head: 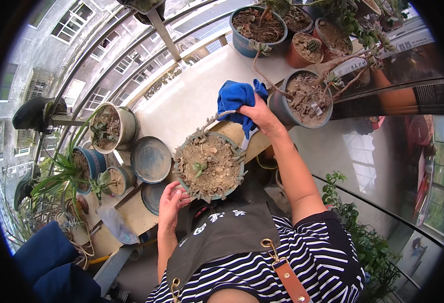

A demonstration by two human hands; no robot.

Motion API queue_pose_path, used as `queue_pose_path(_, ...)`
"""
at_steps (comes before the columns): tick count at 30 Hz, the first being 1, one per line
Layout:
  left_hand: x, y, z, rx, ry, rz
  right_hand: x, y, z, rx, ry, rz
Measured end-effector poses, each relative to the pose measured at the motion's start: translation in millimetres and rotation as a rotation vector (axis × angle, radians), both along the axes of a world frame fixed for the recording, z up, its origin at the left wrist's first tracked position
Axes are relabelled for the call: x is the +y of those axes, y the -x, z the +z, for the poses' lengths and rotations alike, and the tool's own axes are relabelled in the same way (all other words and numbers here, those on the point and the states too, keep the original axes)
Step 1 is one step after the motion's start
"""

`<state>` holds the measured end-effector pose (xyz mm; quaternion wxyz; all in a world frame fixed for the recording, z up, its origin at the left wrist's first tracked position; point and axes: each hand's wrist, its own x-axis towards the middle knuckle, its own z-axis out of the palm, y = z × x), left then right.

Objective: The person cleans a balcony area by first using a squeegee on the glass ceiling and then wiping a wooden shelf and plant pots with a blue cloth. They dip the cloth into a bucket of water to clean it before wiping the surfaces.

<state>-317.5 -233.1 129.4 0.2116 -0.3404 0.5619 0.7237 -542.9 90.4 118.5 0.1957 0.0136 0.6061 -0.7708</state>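
Note:
A round plant pot [210, 165] with dry soil, a small green succulent in the middle and trailing stems over its rim stands close to my body. My left hand [173, 200] is at the pot's lower left side, fingers bent and partly spread; whether they bear its weight is unclear. Above the pot, my right hand [258, 115] grips a blue cloth [235, 99], and a trailing stem [226, 113] runs from the pot to its fingertips. Just right of that hand is a grey pot [278, 106] holding dry soil and long-stemmed succulents.
Two round saucers [151, 159] lie one beyond the other on the left. Near them are a white pot [125, 128], a blue pot [95, 163] and a small pot [129, 178]. More pots, including a teal one [239, 45], line the ledge [191, 87] at upper right. Metal window bars run along the far side.

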Motion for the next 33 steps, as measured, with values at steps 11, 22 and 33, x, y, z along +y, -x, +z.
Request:
queue_pose_path(11, -2.8, 39.0, 2.1, 0.162, 0.384, -0.111, 63.8, -79.2, -10.6, -0.210, 0.582, -0.341)
queue_pose_path(22, 5.6, 28.9, 1.6, 0.175, 0.117, -0.078, 88.7, -135.1, -38.6, 0.039, -0.205, -0.218)
queue_pose_path(33, -11.1, 38.6, -4.5, 0.109, -0.301, -0.237, 100.4, -257.8, -46.3, -0.104, -0.589, 0.138)
